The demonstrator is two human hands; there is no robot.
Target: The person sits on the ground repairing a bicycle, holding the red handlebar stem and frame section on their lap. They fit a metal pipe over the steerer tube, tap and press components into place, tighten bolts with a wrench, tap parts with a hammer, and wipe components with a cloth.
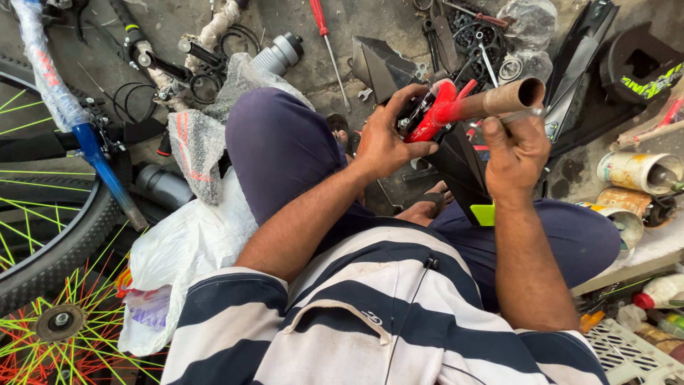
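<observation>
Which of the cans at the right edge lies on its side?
The top one, the pale stained can, lies on its side with its open mouth toward the right. The two cans below it face mouth-up, nearer the person's right knee.

Rusty matt metal tube (509, 98) on a glossy red-painted bracket (436, 114).

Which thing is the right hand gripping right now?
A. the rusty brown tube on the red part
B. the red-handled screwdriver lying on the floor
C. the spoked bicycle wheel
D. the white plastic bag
A: the right hand is wrapped around the rusty brown tube joined to the red part, which the left hand steadies; the red-handled screwdriver lies untouched on the floor.
</observation>
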